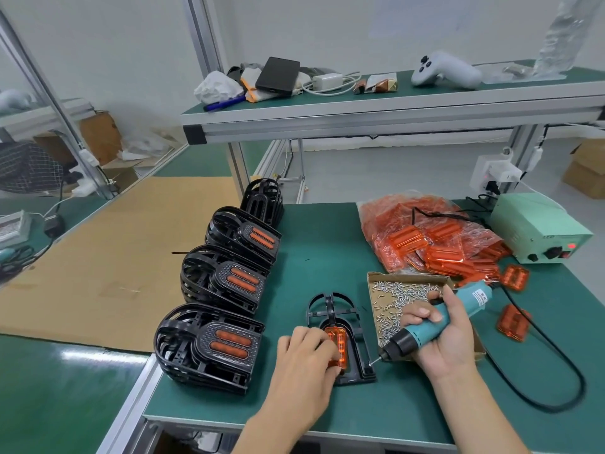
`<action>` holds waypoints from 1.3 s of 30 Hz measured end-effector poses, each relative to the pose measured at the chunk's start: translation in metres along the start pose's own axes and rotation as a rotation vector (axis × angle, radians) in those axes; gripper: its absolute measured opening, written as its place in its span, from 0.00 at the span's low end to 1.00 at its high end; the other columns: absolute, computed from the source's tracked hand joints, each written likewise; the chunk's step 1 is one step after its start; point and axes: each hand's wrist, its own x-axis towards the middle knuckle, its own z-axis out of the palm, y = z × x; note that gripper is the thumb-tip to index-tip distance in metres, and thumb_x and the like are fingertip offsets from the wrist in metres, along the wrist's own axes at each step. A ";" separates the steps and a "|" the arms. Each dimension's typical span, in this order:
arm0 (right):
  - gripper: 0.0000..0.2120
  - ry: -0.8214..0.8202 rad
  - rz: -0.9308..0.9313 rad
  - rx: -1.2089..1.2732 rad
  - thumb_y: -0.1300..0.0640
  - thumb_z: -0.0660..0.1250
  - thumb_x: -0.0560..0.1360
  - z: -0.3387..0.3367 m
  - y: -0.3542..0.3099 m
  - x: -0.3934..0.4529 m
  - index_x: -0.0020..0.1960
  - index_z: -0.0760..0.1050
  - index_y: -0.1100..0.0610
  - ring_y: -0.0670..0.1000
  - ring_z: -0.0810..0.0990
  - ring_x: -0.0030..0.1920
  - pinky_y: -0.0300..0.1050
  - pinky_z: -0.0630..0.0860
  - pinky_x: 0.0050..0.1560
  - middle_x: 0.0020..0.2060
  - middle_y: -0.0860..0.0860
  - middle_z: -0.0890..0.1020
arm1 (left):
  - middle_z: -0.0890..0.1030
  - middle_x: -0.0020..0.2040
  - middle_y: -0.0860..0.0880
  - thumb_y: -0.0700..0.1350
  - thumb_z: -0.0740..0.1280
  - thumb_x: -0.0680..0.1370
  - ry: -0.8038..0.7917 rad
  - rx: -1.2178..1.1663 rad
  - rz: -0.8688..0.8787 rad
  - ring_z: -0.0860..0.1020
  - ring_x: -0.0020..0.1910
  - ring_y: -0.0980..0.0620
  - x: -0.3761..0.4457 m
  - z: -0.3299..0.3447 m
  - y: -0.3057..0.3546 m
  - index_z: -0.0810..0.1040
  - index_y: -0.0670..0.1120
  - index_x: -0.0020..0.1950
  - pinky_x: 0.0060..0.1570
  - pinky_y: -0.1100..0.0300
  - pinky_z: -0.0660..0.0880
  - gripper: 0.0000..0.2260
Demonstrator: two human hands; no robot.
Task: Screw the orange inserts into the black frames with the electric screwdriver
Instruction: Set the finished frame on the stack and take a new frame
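A black frame point(355, 335) lies flat on the green bench in front of me. An orange insert point(340, 345) sits in its opening, and my left hand point(304, 358) presses down on the insert's left side. My right hand point(442, 335) grips the teal electric screwdriver point(435, 326). Its bit, with a screw on the tip, points down-left at the frame's right edge. A cardboard tray of screws point(396, 296) lies just behind the screwdriver.
Stacks of black frames with orange inserts point(222, 342) stand in a row at the left. A bag of orange inserts point(425, 237) and loose ones point(514, 322) lie at the right. The green power unit point(540, 231) sits far right, its black cable point(556, 371) looping over the bench.
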 end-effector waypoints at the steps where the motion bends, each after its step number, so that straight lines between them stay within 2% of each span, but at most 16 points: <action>1: 0.11 -0.004 0.004 0.003 0.49 0.70 0.77 0.000 0.000 0.000 0.42 0.71 0.52 0.43 0.70 0.31 0.34 0.71 0.32 0.27 0.43 0.66 | 0.74 0.57 0.60 0.52 0.68 0.80 0.020 -0.011 0.001 0.70 0.60 0.53 0.001 0.000 0.000 0.79 0.55 0.55 0.58 0.55 0.66 0.05; 5: 0.10 -0.009 0.015 -0.002 0.49 0.70 0.76 0.002 0.000 -0.001 0.41 0.73 0.52 0.43 0.70 0.31 0.34 0.71 0.31 0.26 0.43 0.66 | 0.74 0.54 0.61 0.54 0.66 0.81 0.050 -0.087 0.006 0.70 0.59 0.55 0.001 0.005 0.003 0.80 0.55 0.52 0.59 0.55 0.64 0.06; 12: 0.10 -0.001 0.004 0.001 0.49 0.71 0.75 0.003 0.000 -0.002 0.41 0.74 0.52 0.43 0.70 0.30 0.35 0.71 0.31 0.26 0.43 0.67 | 0.73 0.62 0.61 0.53 0.67 0.79 0.022 -0.094 0.000 0.65 0.67 0.56 -0.001 0.013 0.002 0.77 0.55 0.52 0.63 0.57 0.62 0.04; 17: 0.10 -0.001 0.007 0.001 0.49 0.71 0.76 0.002 0.000 -0.001 0.41 0.74 0.52 0.43 0.70 0.30 0.35 0.71 0.32 0.27 0.43 0.67 | 0.73 0.60 0.58 0.54 0.68 0.79 0.045 -0.099 -0.049 0.66 0.65 0.55 0.001 0.011 -0.001 0.79 0.55 0.49 0.60 0.55 0.65 0.04; 23: 0.10 0.007 0.004 -0.008 0.49 0.71 0.75 0.002 0.000 -0.001 0.41 0.74 0.52 0.43 0.70 0.30 0.35 0.71 0.31 0.26 0.43 0.67 | 0.74 0.60 0.63 0.55 0.68 0.80 -0.034 -0.122 -0.088 0.64 0.67 0.55 0.009 0.008 -0.001 0.81 0.55 0.49 0.60 0.57 0.62 0.05; 26: 0.10 -0.001 0.008 0.003 0.49 0.71 0.75 0.001 -0.001 -0.001 0.41 0.74 0.52 0.43 0.70 0.30 0.35 0.71 0.31 0.27 0.43 0.67 | 0.73 0.56 0.63 0.58 0.67 0.79 -0.046 -0.105 -0.107 0.65 0.63 0.57 0.016 0.004 0.002 0.81 0.56 0.50 0.60 0.57 0.60 0.08; 28: 0.10 -0.005 0.007 0.010 0.49 0.71 0.76 0.000 0.000 -0.001 0.41 0.74 0.52 0.43 0.70 0.31 0.35 0.71 0.31 0.27 0.43 0.67 | 0.73 0.51 0.62 0.59 0.66 0.79 0.043 -0.167 -0.140 0.68 0.56 0.59 0.027 -0.003 0.008 0.78 0.57 0.49 0.59 0.57 0.61 0.08; 30: 0.10 -0.009 0.007 0.010 0.49 0.71 0.76 -0.001 0.000 0.000 0.41 0.75 0.52 0.43 0.70 0.31 0.35 0.72 0.31 0.27 0.43 0.66 | 0.76 0.47 0.61 0.56 0.67 0.79 0.133 -0.259 -0.125 0.71 0.51 0.60 0.046 -0.009 0.018 0.77 0.57 0.47 0.56 0.57 0.64 0.05; 32: 0.10 -0.008 -0.001 -0.002 0.48 0.71 0.76 -0.001 0.000 0.001 0.41 0.75 0.52 0.43 0.70 0.31 0.35 0.72 0.31 0.27 0.43 0.66 | 0.78 0.45 0.59 0.51 0.69 0.79 0.118 -0.328 -0.065 0.73 0.49 0.57 0.071 -0.012 0.031 0.78 0.55 0.46 0.55 0.55 0.69 0.03; 34: 0.10 -0.009 -0.001 -0.017 0.48 0.72 0.75 0.000 -0.001 0.001 0.40 0.76 0.52 0.43 0.71 0.30 0.35 0.72 0.31 0.27 0.43 0.67 | 0.80 0.46 0.56 0.49 0.70 0.80 0.034 -0.254 0.018 0.74 0.50 0.52 0.096 -0.011 0.045 0.81 0.54 0.48 0.52 0.53 0.68 0.02; 39: 0.11 0.007 -0.022 -0.017 0.48 0.73 0.74 -0.001 -0.001 0.002 0.39 0.77 0.53 0.44 0.71 0.29 0.36 0.73 0.30 0.26 0.44 0.67 | 0.80 0.52 0.48 0.43 0.68 0.79 -0.249 0.233 0.179 0.72 0.57 0.45 0.136 0.005 0.068 0.81 0.47 0.51 0.51 0.50 0.63 0.03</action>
